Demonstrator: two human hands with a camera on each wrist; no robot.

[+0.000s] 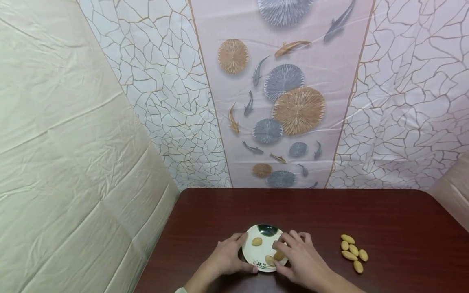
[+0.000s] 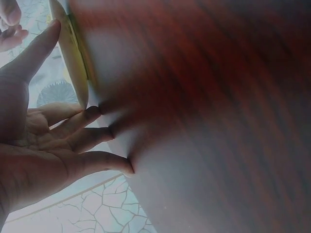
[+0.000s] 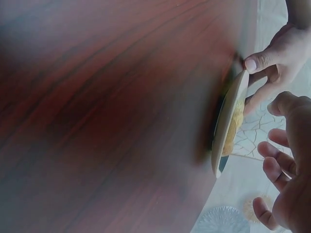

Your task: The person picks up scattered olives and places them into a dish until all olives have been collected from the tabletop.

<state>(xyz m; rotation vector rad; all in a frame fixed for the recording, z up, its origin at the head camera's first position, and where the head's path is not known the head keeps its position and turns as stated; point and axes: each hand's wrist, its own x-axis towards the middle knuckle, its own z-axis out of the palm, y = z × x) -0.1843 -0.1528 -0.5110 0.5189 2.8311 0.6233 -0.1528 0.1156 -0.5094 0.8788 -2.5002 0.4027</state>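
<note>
A white plate [image 1: 252, 253] with a dark green patch and a leafy print at its rim lies on the table. It carries yellow oval pieces [image 1: 257, 241], smooth and nut-like or fruit-like, two of them close together near the right rim. My left hand [image 1: 230, 254] holds the plate's left side, thumb at the near rim and index finger at the far rim. In the left wrist view its other fingertips [image 2: 127, 167] touch the tabletop. My right hand [image 1: 298, 256] hovers over the plate's right side, fingers bent loosely. From the right wrist view, a gap separates it from the pieces [image 3: 230, 141].
Several more yellow oval pieces [image 1: 349, 255] lie in a loose group on the dark red-brown table [image 1: 311, 211], right of my right hand. A patterned cloth [image 1: 286, 154] hangs behind the far edge, and a pale cloth [image 1: 91, 162] runs along the left side.
</note>
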